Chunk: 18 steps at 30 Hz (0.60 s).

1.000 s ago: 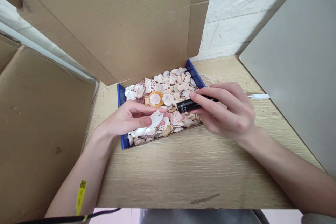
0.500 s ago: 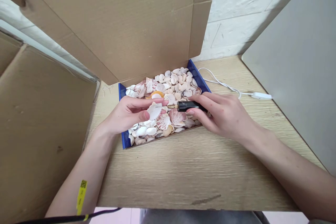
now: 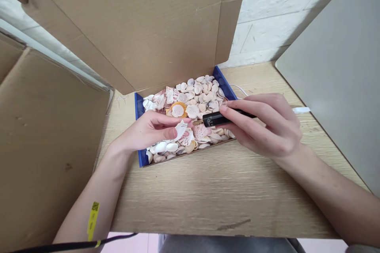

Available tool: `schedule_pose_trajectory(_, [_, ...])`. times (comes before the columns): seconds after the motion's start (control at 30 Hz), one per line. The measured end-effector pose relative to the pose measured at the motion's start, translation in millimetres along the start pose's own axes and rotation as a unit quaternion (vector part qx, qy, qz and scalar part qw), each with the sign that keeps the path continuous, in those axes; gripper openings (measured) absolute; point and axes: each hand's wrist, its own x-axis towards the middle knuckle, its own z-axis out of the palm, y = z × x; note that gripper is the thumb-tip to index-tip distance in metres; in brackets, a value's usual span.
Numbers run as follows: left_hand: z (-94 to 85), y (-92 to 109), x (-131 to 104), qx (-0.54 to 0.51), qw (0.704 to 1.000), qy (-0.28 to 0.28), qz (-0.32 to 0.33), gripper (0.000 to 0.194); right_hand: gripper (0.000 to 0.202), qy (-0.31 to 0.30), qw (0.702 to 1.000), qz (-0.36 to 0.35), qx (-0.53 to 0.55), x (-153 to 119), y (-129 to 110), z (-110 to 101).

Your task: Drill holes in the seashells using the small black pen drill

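Between the thumb and fingers of my left hand (image 3: 154, 128) is a white, ribbed seashell (image 3: 181, 130), tilted on its edge above a box of shells. My right hand (image 3: 264, 124) grips a black pen-shaped mini drill (image 3: 215, 119) with a brass-coloured chuck, its tip pointing left toward the held shell. Whether the thin bit touches the shell I cannot tell. Under both hands lies the shallow blue-sided box (image 3: 143, 158), filled with many shells. A white shell dotted with small holes (image 3: 178, 110) rests on an orange shell (image 3: 170, 113) behind my left fingers.
A tall cardboard panel (image 3: 133, 19) stands behind the box, and another cardboard piece (image 3: 50, 146) is at the left. A pale grey panel (image 3: 335, 59) leans at the right. A white cable with an inline switch (image 3: 301, 110) lies on the wooden table (image 3: 213, 193).
My right hand has shifted slightly right and rolled, with the drill now angled upward to the right. The shell in my left hand has turned and moved a little to the right.
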Motion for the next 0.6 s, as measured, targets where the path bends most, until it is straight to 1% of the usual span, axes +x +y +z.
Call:
schedule_pose_trajectory(0.07, [-1.0,-2.0,-0.2,0.002,1.000,0.009,0.002,0.031,0.035,-0.012,1.000,0.014,0.006,-1.9,0.3,1.7])
schedule_pose_trajectory(0.13, [-1.5,-4.9,-0.3,-0.002,1.000,0.031,0.004,0.033,0.035,-0.029,0.999,0.032,0.006,-4.2,0.5,3.8])
schedule_pose_trajectory(0.23, [-0.7,-7.7,-0.4,-0.024,0.998,0.056,0.013,0.036,0.032,-0.070,0.996,0.060,0.006,-6.6,-1.1,6.6])
schedule_pose_trajectory(0.3, [1.0,-7.0,-0.3,-0.027,0.998,0.064,0.011,0.036,0.030,-0.097,0.992,0.075,0.008,-7.1,-3.3,7.5])
schedule_pose_trajectory(0.4, [4.1,-2.9,0.2,-0.006,0.995,0.097,0.004,0.032,0.028,-0.125,0.988,0.091,0.002,-6.8,-6.4,7.4])
schedule_pose_trajectory(0.5, [6.0,0.7,0.8,0.008,0.994,0.111,-0.009,0.032,0.027,-0.128,0.988,0.091,-0.001,-6.5,-7.4,6.8])
schedule_pose_trajectory(0.6, [6.2,2.4,1.1,0.014,0.994,0.108,-0.028,0.033,0.029,-0.106,0.991,0.076,-0.010,-6.3,-6.7,6.4])
